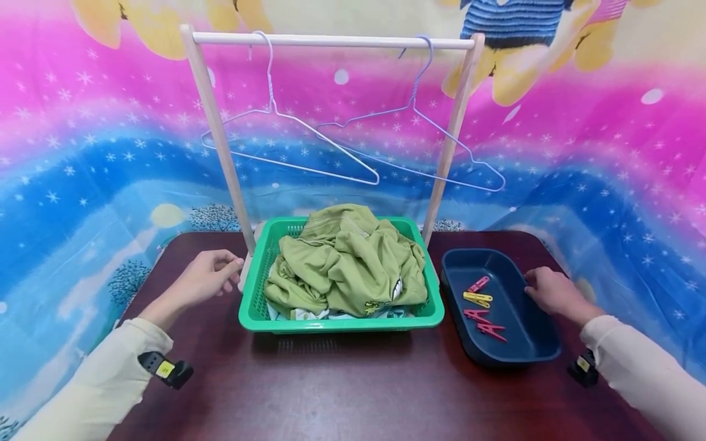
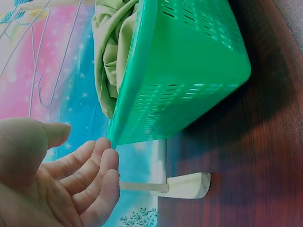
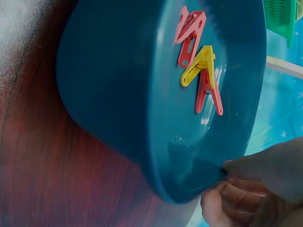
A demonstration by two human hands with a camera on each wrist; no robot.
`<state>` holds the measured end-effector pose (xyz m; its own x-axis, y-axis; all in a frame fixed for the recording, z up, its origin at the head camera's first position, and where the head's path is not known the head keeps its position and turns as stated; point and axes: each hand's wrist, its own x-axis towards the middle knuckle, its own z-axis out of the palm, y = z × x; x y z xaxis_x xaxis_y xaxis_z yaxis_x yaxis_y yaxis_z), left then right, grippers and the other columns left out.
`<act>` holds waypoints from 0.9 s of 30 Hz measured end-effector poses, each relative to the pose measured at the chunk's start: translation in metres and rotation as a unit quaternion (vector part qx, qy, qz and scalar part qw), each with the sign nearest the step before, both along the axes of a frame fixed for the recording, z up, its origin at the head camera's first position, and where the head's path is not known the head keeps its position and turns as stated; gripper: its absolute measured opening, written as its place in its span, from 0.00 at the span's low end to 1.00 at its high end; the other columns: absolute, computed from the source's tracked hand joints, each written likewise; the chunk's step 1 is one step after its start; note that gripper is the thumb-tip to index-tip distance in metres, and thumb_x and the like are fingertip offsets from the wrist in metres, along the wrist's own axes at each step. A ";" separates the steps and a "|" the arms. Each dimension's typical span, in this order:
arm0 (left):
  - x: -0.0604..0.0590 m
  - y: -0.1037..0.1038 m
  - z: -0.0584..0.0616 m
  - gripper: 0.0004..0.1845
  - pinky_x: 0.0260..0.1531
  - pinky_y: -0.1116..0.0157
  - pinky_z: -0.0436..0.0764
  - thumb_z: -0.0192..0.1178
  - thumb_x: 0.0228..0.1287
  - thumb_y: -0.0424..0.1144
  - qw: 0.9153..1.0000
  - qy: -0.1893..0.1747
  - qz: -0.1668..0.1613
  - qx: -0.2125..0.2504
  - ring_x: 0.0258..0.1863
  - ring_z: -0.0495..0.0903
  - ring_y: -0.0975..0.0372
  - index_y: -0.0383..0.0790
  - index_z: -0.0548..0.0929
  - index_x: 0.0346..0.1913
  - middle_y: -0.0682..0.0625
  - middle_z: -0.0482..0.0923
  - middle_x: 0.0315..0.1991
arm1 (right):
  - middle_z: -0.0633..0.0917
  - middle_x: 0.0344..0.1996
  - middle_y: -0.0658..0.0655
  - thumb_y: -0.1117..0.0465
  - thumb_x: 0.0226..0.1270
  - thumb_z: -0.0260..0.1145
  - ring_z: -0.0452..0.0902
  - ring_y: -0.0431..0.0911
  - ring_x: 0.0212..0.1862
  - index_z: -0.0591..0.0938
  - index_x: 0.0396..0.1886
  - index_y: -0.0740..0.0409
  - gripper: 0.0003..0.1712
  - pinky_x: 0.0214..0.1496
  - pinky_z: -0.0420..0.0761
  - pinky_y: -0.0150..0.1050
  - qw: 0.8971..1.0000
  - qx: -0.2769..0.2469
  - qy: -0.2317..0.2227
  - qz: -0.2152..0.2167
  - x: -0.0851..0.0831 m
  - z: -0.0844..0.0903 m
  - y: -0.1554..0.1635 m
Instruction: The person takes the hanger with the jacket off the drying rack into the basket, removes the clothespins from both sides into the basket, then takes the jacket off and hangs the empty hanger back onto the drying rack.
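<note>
A green plastic basket [image 1: 342, 326] stands mid-table, heaped with an olive-green garment [image 1: 347, 263]; patterned cloth peeks out beneath it. My left hand [image 1: 212, 274] hovers just left of the basket, fingers loosely bent and holding nothing; in the left wrist view its fingertips [image 2: 106, 156] overlap the basket's corner. On the right lies a dark blue basin [image 1: 529, 331]. My right hand [image 1: 557, 295] pinches the basin's right rim between thumb and fingers, seen closely in the right wrist view. Inside the basin are red clothespins [image 1: 489, 329] and a yellow clothespin [image 1: 477, 299].
Behind the basket rises a wooden rack [image 1: 331, 40]. From its bar hang a white wire hanger [image 1: 298, 165] and a lilac wire hanger [image 1: 410, 170]. A patterned cloth backdrop [image 1: 99, 153] surrounds the dark reddish table [image 1: 353, 386].
</note>
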<state>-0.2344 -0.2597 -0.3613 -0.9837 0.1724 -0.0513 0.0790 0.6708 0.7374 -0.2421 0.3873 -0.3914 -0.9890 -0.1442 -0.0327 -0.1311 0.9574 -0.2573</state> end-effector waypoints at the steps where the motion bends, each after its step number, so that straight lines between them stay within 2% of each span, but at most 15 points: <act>1: 0.000 0.000 0.000 0.18 0.28 0.63 0.83 0.49 0.81 0.43 1.000 0.000 0.000 0.001 0.28 0.80 0.62 0.28 0.78 0.52 0.42 0.84 0.33 | 0.83 0.44 0.80 0.69 0.70 0.60 0.83 0.54 0.32 0.76 0.55 0.84 0.21 0.35 0.84 0.54 1.000 0.003 0.002 -0.001 0.000 -0.001 0.000; 4: 0.001 0.001 0.000 0.17 0.27 0.62 0.83 0.49 0.81 0.43 1.000 0.002 -0.002 0.004 0.27 0.81 0.61 0.28 0.78 0.51 0.41 0.84 0.33 | 0.83 0.45 0.79 0.68 0.70 0.60 0.83 0.55 0.33 0.76 0.55 0.83 0.21 0.37 0.83 0.56 1.000 0.007 0.003 -0.005 -0.001 -0.002 0.000; 7: 0.001 0.001 -0.001 0.17 0.27 0.63 0.83 0.49 0.81 0.42 1.000 0.004 -0.004 0.009 0.28 0.81 0.59 0.28 0.78 0.50 0.40 0.84 0.33 | 0.83 0.44 0.78 0.64 0.71 0.61 0.83 0.52 0.32 0.76 0.56 0.83 0.23 0.37 0.84 0.55 1.000 0.005 -0.004 -0.017 -0.001 -0.003 0.000; 12: 0.001 0.001 -0.001 0.16 0.26 0.64 0.82 0.50 0.80 0.41 1.000 0.005 -0.005 0.014 0.27 0.81 0.59 0.28 0.78 0.50 0.41 0.83 0.33 | 0.84 0.44 0.78 0.54 0.74 0.62 0.84 0.46 0.29 0.73 0.60 0.83 0.33 0.37 0.87 0.53 0.999 -0.006 -0.028 -0.039 -0.002 -0.002 -0.002; 16: 0.000 0.002 -0.001 0.17 0.26 0.64 0.82 0.49 0.81 0.42 1.000 0.003 -0.009 0.016 0.27 0.81 0.60 0.28 0.78 0.51 0.45 0.82 0.31 | 0.84 0.45 0.78 0.50 0.75 0.62 0.84 0.44 0.29 0.71 0.62 0.84 0.37 0.37 0.87 0.51 0.998 -0.015 -0.041 -0.049 -0.003 -0.003 -0.002; 21: 0.000 0.002 0.000 0.17 0.26 0.64 0.82 0.49 0.81 0.42 1.000 0.001 -0.013 0.020 0.27 0.81 0.60 0.28 0.78 0.51 0.48 0.81 0.30 | 0.87 0.38 0.71 0.48 0.75 0.61 0.83 0.42 0.27 0.71 0.63 0.84 0.39 0.36 0.87 0.49 0.997 -0.020 -0.051 -0.050 -0.003 -0.002 -0.002; 27: -0.001 0.003 0.002 0.17 0.27 0.63 0.83 0.49 0.81 0.42 1.000 0.003 -0.014 0.022 0.27 0.80 0.62 0.28 0.78 0.53 0.48 0.82 0.30 | 0.87 0.28 0.63 0.47 0.76 0.61 0.80 0.42 0.25 0.74 0.60 0.81 0.36 0.33 0.85 0.47 0.999 -0.021 -0.023 -0.044 -0.003 0.004 -0.005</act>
